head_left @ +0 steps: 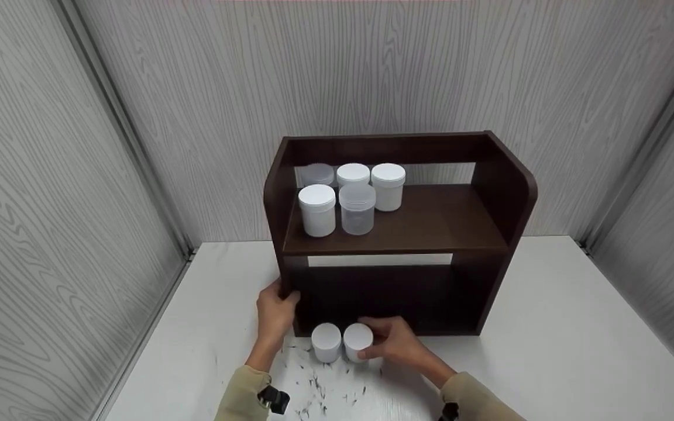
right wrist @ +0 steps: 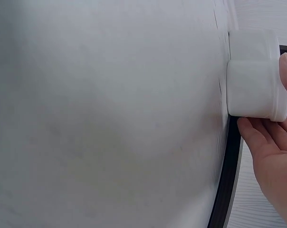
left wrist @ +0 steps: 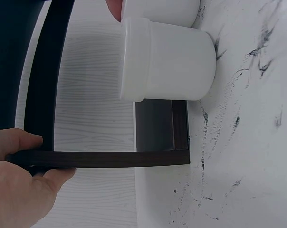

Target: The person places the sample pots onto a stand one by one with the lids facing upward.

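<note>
A dark brown two-tier shelf stands on the white table. My left hand grips the front edge of its left side panel, fingers outside and thumb inside, as the left wrist view also shows. In front of the lower tier two white lidded jars stand upright side by side. My right hand holds the right-hand jar, with the thumb at its near side and the fingers behind. The left-hand jar stands close beside it and fills much of the left wrist view.
On the upper tier, toward the left, stand white jars and translucent jars, several in all. Dark scuff marks streak the table near the front. Grey wood-grain panels enclose the table at the back and sides.
</note>
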### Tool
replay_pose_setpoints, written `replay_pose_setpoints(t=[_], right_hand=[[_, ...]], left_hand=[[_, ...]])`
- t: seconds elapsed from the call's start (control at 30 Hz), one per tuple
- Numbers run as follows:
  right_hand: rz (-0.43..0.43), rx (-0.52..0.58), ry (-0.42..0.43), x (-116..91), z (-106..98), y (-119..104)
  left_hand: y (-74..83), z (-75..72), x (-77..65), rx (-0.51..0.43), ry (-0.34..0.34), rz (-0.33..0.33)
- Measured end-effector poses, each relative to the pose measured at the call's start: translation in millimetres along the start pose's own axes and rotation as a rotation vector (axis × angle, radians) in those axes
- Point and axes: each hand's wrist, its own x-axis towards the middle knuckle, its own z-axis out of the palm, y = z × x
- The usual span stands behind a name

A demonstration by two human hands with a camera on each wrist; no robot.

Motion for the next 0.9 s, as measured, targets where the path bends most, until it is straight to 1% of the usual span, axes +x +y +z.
replay_pose_setpoints(t=[0.23,0.53,0.9], right_hand=[[0.005,-0.001,-0.008,-0.5,-2.1,2.4],[0.002,0.006,0.002,0.2,-3.6,2.1],[0.015,0.014,0.002,-5.6,-6.9,-7.1]], left_hand=[[-0.7,-0.2,-0.4,0.001,-0.015,0.000],[-0.8,0.0,0.5,0.002,-0.012,-0.006],[-0.2,-0.2,0.6,-0.002,-0.006,-0.009]])
